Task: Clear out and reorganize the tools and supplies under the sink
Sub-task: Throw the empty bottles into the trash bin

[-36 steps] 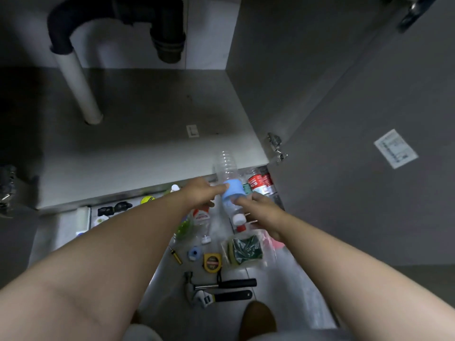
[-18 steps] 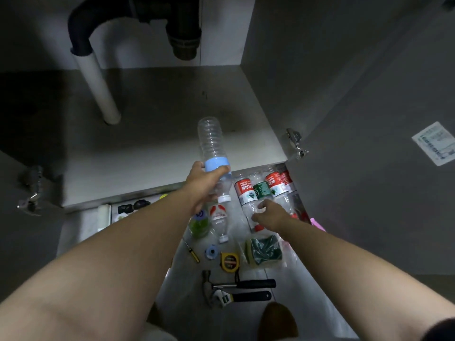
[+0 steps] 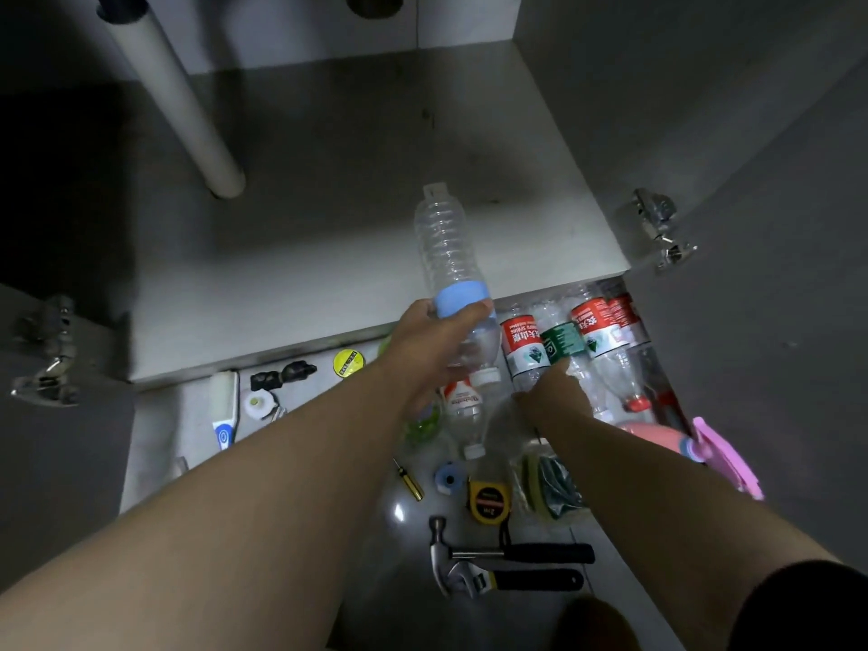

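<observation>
My left hand (image 3: 432, 350) grips a clear empty bottle with a blue band (image 3: 446, 256) near its neck end. The bottle's base points up over the front of the bare cabinet floor (image 3: 305, 237). My right hand (image 3: 552, 397) reaches down to a row of bottles lying on the tiles in front of the cabinet. Its thumb and fingers lie either side of a red-labelled bottle (image 3: 519, 340). Beside that one lie a green-labelled bottle (image 3: 563, 338) and another red-labelled bottle (image 3: 596, 331).
A white drain pipe (image 3: 188, 110) stands at the cabinet's back left. On the floor lie a hammer (image 3: 516, 552), a wrench (image 3: 512, 580), a tape measure (image 3: 488, 502), a screwdriver (image 3: 408, 481), bagged sponges (image 3: 549, 486) and a pink item (image 3: 723, 458). The open door's hinge (image 3: 660, 232) juts out at right.
My right hand let go of the blue-banded bottle and dropped to the bottles on the floor. My left hand raised that bottle toward the cabinet opening.
</observation>
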`<state>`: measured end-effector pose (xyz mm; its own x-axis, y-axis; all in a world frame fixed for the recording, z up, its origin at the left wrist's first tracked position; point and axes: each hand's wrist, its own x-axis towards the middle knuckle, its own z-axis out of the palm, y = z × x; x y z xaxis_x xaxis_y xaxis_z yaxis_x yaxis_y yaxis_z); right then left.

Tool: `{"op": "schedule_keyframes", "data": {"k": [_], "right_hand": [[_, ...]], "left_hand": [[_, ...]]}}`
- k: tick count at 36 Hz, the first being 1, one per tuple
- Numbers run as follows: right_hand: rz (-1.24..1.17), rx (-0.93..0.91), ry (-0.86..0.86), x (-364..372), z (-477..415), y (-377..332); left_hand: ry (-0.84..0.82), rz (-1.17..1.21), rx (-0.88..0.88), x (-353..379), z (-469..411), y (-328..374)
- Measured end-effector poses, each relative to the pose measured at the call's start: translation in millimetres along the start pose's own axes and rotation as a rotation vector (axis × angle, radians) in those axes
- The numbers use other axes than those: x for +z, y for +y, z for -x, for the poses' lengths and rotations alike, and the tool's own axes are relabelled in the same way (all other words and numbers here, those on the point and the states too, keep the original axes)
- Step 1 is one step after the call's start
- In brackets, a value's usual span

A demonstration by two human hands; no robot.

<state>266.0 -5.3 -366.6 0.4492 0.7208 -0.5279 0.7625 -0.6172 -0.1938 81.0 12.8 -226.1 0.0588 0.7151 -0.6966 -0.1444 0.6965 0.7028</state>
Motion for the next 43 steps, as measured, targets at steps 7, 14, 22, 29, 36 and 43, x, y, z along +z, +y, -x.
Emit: {"op": "schedule_keyframes", "data": {"k": [7, 14, 22, 29, 36, 43], "right_hand": [[-0.097, 0.022, -0.009, -12.9, 21.6, -5.5], [-0.296, 0.086, -0.068, -96.8, 73.9, -6.6], [-0.287, -0.084, 0.052, -218.7, 157.1, 17.8], [-0.135, -0.224, 0.202, -287.4, 233.2, 73.4], [-0.243, -0.311, 0.354, -327.5, 302.6, 153.5], [-0.212, -0.313, 0.358, -351.1, 365.0, 240.3]], "left_hand": [[-0.013, -0.075, -0.006, -2.4, 9.6, 1.8], [0.001, -0.199, 0.077, 10.6, 61.1, 21.0], [-0.077, -0.275, 0.157, 35.5, 151.0, 43.2], [-0.273, -0.289, 0.153, 70.0, 222.4, 35.6], [-0.399, -0.512, 0.140, 112.3, 279.0, 26.0], [-0.522, -0.737, 0.184, 166.9, 321.0, -1.4]]}}
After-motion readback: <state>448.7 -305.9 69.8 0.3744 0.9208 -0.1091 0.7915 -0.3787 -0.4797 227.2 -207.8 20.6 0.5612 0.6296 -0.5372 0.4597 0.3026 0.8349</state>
